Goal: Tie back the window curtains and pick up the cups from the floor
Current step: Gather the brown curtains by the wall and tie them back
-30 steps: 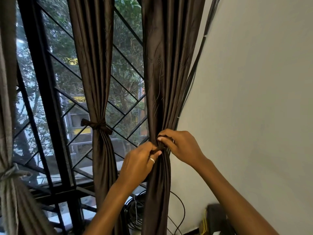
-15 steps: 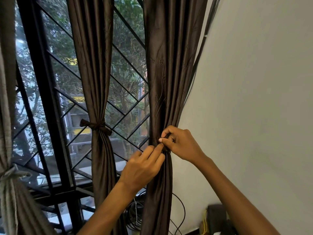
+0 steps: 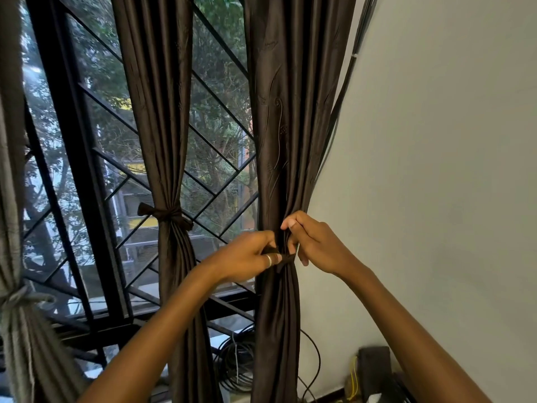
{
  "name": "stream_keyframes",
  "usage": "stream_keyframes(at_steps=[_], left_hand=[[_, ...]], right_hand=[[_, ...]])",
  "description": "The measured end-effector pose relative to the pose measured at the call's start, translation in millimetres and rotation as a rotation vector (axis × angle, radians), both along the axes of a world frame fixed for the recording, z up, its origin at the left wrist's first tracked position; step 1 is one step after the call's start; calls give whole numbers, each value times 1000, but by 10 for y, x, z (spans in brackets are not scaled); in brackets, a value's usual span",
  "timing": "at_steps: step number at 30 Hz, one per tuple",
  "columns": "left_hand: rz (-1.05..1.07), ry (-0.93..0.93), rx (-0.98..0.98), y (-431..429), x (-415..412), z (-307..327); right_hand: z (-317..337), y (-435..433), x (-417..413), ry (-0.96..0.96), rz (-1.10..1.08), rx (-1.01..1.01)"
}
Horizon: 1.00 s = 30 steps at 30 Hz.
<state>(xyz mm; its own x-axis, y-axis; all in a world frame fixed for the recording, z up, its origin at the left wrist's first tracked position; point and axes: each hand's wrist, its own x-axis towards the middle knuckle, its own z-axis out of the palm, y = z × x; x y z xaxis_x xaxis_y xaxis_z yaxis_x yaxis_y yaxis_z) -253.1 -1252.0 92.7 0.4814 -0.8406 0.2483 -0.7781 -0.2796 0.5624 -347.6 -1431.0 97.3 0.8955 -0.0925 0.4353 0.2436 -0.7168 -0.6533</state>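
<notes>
A dark brown curtain point(image 3: 279, 141) hangs gathered next to the white wall. A brown tie strip point(image 3: 286, 258) wraps its waist. My left hand point(image 3: 247, 257), with a ring on one finger, pinches one end of the strip from the left. From the right, my right hand point(image 3: 313, 242) grips the curtain folds and the strip's other end. A second brown curtain point(image 3: 168, 141) to the left is bound with a knotted tie point(image 3: 165, 213). At the far left a grey curtain point(image 3: 14, 286) is tied too. No cups are in view.
A black diamond-pattern window grille point(image 3: 220, 175) stands behind the curtains. Coiled black cables point(image 3: 235, 365) lie on the floor below the window. A dark box point(image 3: 374, 367) with yellow wires sits by the white wall point(image 3: 436, 170) at the lower right.
My left hand has curled from flat fingers on the curtain to a pinch on the tie strip. My right hand has stayed at the curtain's waist, fingers shifted slightly.
</notes>
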Motion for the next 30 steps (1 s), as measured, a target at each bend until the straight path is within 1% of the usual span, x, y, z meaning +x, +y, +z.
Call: stream_keyframes(at_steps=[2, 4, 7, 9, 11, 12, 15, 16, 19, 23, 27, 30], left_hand=[[-4, 218, 9, -16, 38, 87], [-6, 340, 39, -40, 53, 177], [-1, 364, 113, -63, 67, 282], [7, 382, 132, -81, 73, 317], [36, 386, 138, -88, 70, 351], [57, 382, 145, -92, 67, 366], [93, 398, 162, -123, 54, 401], [97, 405, 168, -133, 49, 407], [114, 420, 178, -164, 55, 412], [168, 441, 140, -170, 65, 399], [181, 426, 39, -114, 75, 288], [168, 412, -108, -52, 33, 124]], right_hand=[[6, 4, -24, 4, 19, 43], [0, 16, -57, 5, 35, 84], [-85, 60, -109, -56, 46, 119], [-216, 83, -157, -135, 50, 71], [-380, 98, -208, -199, 31, -43], [-457, 105, -230, -231, -11, -137], [-623, 135, -231, -396, -222, -514], [-647, 150, -219, -461, -277, -607], [-668, 197, -173, -581, -382, -738], [-738, 218, -147, -597, -406, -760], [-765, 195, -172, -580, -357, -639], [-743, 134, -199, -552, -335, -550]])
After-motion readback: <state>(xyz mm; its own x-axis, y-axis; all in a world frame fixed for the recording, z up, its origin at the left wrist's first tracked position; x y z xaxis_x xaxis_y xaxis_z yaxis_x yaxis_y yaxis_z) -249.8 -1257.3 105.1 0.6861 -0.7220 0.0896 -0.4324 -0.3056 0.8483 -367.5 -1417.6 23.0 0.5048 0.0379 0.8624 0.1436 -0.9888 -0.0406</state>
